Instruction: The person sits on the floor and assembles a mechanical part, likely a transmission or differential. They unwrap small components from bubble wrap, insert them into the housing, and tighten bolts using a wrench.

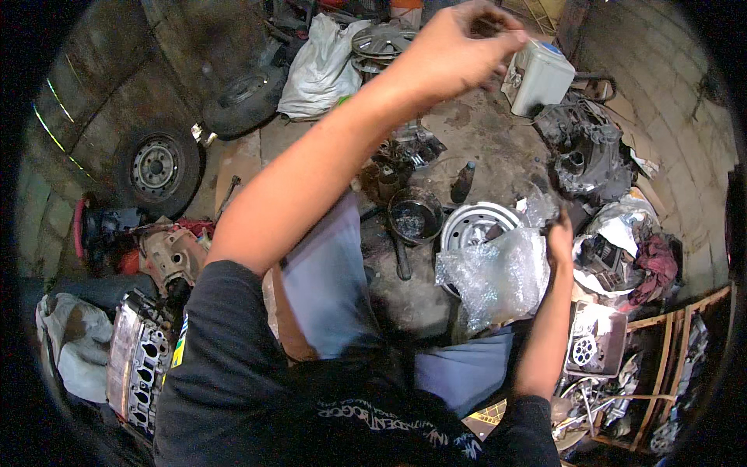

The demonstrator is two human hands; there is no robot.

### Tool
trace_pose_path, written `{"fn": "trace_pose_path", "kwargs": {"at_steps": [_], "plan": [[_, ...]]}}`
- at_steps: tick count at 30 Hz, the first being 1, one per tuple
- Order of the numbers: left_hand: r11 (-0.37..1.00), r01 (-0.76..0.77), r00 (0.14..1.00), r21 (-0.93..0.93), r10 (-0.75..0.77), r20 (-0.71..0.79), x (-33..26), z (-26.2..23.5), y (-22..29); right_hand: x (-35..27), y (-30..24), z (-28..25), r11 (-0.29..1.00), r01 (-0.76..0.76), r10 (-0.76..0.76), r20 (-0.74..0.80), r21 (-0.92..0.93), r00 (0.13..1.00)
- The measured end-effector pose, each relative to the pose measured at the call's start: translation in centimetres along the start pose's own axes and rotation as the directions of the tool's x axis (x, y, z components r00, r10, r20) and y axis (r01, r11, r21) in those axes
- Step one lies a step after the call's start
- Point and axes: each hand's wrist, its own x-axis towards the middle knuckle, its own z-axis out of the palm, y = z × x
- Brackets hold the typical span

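My left hand (486, 35) is raised high at the top, its thumb and fingers pinched together. Whatever they hold is too small and blurred to name. At the right, my right hand (559, 240) is closed at the edge of a crumpled sheet of clear bubble wrap (498, 276); its fingers look dark and partly hidden. The wrap lies over the front of a white steel wheel rim (469, 223), close to my knees. Left of the rim stands a round dark pan (415, 215) with small bits inside.
A dark bottle (463, 183) stands behind the rim. Beyond it are a white plastic jug (541, 82) and a gearbox housing (587, 148). An open sack of parts (615, 257) sits right of my hand. Tyred wheels (156, 167) lean at the left wall, near a cylinder head (142, 362).
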Motion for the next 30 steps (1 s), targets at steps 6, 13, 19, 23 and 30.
{"fn": "trace_pose_path", "kwargs": {"at_steps": [6, 13, 19, 23, 30], "plan": [[0.881, 0.156, 0.962, 0.446, -0.033, -0.272, 3.5, -7.9, -11.0, -0.9, 0.6, 5.7, 0.991, -0.066, 0.063, 0.037, 0.113, 0.997], [0.752, -0.08, 0.997, 0.654, 0.075, 0.036, 1.2, -15.0, -24.2, -4.9, -7.7, 15.6, 0.876, -0.275, 0.234, 0.149, 0.395, 0.961], [0.88, 0.073, 0.992, 0.469, -0.112, 0.056, 0.9, -14.5, -22.7, -6.0, -13.8, 22.6, 0.96, -0.096, -0.016, 0.396, 0.262, 0.918], [0.896, -0.097, 0.981, 0.433, 0.012, 0.195, 0.9, -14.6, -24.8, -7.0, -14.6, 26.3, 0.85, -0.169, 0.014, 0.301, 0.498, 0.954], [0.937, -0.066, 0.969, 0.342, -0.022, 0.248, 0.1, -14.9, -26.1, -6.9, -13.9, 28.1, 0.905, -0.143, 0.078, 0.175, 0.401, 0.981]]}}
